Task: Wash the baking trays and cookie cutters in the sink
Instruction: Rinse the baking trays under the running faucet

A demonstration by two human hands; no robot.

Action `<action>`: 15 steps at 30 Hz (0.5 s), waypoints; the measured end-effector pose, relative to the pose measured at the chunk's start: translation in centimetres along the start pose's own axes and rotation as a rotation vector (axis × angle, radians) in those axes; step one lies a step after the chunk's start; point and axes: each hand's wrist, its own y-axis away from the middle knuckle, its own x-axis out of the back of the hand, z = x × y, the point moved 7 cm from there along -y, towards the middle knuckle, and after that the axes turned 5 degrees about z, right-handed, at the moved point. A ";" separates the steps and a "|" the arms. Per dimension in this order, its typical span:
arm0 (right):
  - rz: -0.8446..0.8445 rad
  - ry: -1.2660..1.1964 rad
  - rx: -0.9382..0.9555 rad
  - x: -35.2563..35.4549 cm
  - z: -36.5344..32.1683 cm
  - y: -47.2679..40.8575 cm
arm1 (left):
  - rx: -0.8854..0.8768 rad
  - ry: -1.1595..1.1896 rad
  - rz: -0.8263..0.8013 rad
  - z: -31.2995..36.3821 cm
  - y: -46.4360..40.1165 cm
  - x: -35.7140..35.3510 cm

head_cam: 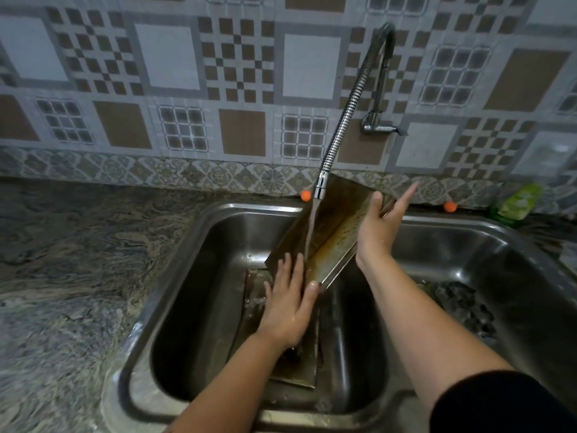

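Observation:
A stained, brownish metal baking tray (334, 226) is held tilted over the left basin of a steel double sink (199, 245). Water runs onto it from the flexible spring faucet (321, 182). My right hand (379, 228) grips the tray's upper right edge, thumb on its face and forefinger pointing out. My left hand (288, 303) lies flat against the tray's lower end, fingers spread and thumb hooked at the corner. A second tray (307, 367) rests on the basin floor under my left hand, mostly hidden. No cookie cutters are visible.
Marbled stone counter (68, 260) spreads to the left of the sink. A green dish-soap bottle (518, 203) lies at the back right. Dark items (462, 304) sit in the right basin. The faucet's wall valve (379, 128) projects from the patterned tile wall.

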 end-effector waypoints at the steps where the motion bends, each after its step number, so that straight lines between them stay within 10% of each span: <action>1: 0.026 -0.010 -0.023 0.2 -0.1 -0.4 | -0.046 -0.039 0.000 0.8 -0.1 0.0; 6: 0.013 -0.154 -0.271 0.9 -0.2 -2.7 | -0.243 -0.321 0.191 4.5 -1.7 1.7; 11: -0.267 -0.173 -0.240 1.7 -3.2 -4.4 | -0.450 -0.108 0.378 9.5 -2.6 3.0; 15: -0.276 0.532 -0.099 5.4 -0.4 -6.8 | -0.382 0.313 0.380 12.4 -3.8 2.2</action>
